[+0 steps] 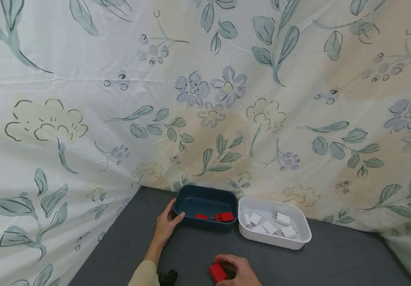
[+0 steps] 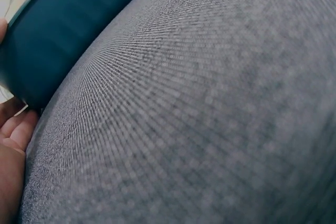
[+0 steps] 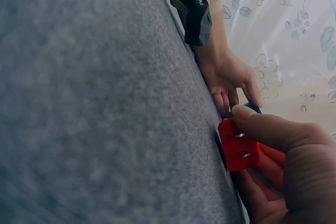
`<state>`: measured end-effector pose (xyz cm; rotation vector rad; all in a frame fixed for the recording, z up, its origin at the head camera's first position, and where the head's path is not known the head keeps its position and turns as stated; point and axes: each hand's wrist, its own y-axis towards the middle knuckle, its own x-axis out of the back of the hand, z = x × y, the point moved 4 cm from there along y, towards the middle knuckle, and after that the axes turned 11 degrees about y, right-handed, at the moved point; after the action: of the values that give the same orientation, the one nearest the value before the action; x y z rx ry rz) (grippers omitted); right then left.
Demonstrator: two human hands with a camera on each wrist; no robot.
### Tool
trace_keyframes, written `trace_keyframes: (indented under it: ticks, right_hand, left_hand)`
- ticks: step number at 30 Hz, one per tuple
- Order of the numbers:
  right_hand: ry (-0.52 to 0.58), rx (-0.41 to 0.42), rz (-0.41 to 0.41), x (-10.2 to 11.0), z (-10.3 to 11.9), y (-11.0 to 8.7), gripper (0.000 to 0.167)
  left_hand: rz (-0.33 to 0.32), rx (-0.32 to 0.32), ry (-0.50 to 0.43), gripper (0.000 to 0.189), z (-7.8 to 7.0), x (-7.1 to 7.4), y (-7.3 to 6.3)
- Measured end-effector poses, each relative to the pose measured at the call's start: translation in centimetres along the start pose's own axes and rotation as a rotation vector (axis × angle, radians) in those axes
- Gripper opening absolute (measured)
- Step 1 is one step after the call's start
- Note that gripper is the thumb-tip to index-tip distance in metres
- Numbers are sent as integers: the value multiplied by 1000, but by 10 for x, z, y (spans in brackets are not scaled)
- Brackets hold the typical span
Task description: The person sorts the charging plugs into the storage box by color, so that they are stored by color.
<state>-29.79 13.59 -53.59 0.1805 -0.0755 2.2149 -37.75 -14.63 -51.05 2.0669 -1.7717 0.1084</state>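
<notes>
My left hand [image 1: 166, 227] holds the left end of a dark blue bin [image 1: 205, 225], thumb at its front corner and fingers along its side. In the left wrist view, the fingertips [image 2: 23, 129] sit low against the bin's wall [image 2: 58, 35]. A red charger plug [image 1: 217, 272] is pinched between thumb and fingers of my right hand [image 1: 240, 271], in front of the bin and close over the table. Its two metal prongs show in the right wrist view, where the red charger plug [image 3: 239, 148] faces the camera. Inside the blue bin lie red charger plugs [image 1: 226, 217] near the front wall.
Right beside the blue bin stands a white bin [image 1: 271, 240] with several white charger plugs [image 1: 282, 219] in it. Both stand on a dark grey table [image 1: 327, 262]. A floral curtain [image 1: 205, 159] hangs close behind them. A black device [image 3: 198, 22] is strapped at the left wrist.
</notes>
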Motion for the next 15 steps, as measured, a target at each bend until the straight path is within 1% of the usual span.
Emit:
trace_keyframes:
  ticks: [2,6,11,15]
  right_hand:
    - [-1,-20,-32,1,2,1,58]
    - [-7,-13,-90,5,8,3,61]
    - [-27,26,-149,10,18,8,66]
    - [-89,67,-223,17,27,14,68]
  left_hand:
    - [1,-1,-1,72,0,0,0]
    - [-1,1,-5,72,-2,1,0]
    - [-7,0,1,72,-4,1,-1]
    - [-11,-4,-3,71,-5,0,-3]
